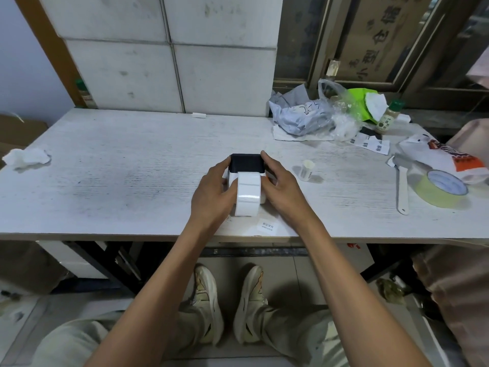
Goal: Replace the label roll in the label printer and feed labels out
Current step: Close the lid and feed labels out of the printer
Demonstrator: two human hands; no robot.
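Note:
A small label printer (246, 163) with a black top and white body sits on the white table (119, 181), near its front edge. A strip of white labels (248, 193) hangs out of its front slot and curls down toward me. My left hand (213, 197) grips the printer's left side, thumb against the strip. My right hand (281, 188) holds the right side, fingers wrapped over the black top's corner. An empty small roll core (307, 170) stands upright just right of the printer. A loose printed label (266, 225) lies by the table edge.
Crumpled tissue (26, 158) lies at the far left. At the back right are plastic bags (317, 115) and a small green-capped bottle (388, 118). A tape roll (440, 188), a white spatula (402, 186) and a snack bag (444, 160) lie at the right.

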